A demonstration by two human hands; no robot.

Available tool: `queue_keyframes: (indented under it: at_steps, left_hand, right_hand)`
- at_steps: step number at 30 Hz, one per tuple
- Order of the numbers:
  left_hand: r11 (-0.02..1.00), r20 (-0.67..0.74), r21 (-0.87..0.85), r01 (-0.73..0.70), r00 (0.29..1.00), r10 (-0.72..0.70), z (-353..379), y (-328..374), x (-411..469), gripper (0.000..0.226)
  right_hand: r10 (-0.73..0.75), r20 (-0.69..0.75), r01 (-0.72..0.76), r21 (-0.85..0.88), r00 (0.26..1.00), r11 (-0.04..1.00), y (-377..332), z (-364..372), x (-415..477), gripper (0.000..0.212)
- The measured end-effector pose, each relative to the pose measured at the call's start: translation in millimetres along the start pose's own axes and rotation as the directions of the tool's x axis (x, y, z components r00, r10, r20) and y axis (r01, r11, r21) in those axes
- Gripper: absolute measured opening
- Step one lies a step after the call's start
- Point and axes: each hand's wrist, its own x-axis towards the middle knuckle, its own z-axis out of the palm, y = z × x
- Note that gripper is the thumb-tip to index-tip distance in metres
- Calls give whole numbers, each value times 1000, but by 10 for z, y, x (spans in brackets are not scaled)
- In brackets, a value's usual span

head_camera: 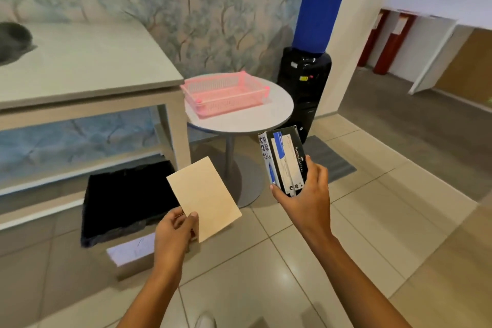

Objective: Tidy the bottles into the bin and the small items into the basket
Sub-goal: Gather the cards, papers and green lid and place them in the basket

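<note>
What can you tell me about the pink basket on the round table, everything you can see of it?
The pink basket is a shallow rectangular tray of what looks like plastic, with latticed walls, a solid rim and small round knobs at its near corners. It looks empty. It sits flat and upright on the small round white table, turned at a slight angle, toward the side nearest the large white table. Only the round table touches it; both hands are well short of it.
</note>
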Motion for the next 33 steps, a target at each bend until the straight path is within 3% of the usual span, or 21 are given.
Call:
queue_keyframes:
  at_steps: [9, 13, 19, 24, 28, 33]
  left_hand:
    - [997, -6, -74, 1, 1000, -1, 905, 396, 1800, 5]
    - [999, 18, -33, -35, 999, 35, 1306, 764, 2625, 5]
    - [1000, -29, -23, -16, 999, 15, 1774, 1125, 3701, 18]
    - [1000, -91, 16, -5, 996, 6, 2127, 1227, 4607, 23]
    - [997, -234, 77, 21, 972, -3, 2365, 1328, 5269, 32]
    - [994, -303, 12, 105, 948, -97, 2542, 1468, 5925, 31]
  right_hand:
    - [13, -62, -15, -23, 998, 1000, 370, 776, 1682, 91]
    - [29, -52, -29, 5, 998, 1000, 505, 1190, 2451, 88]
    - [46, -55, -46, -2, 997, 999, 750, 1704, 3373, 89]
    - [62, 32, -63, 34, 998, 997, 1037, 2197, 4143, 89]
    - [-11, 105, 8, 32, 994, 999, 1197, 2599, 4836, 90]
    - [-73, 204, 54, 96, 976, 994, 1206, 3139, 5586, 90]
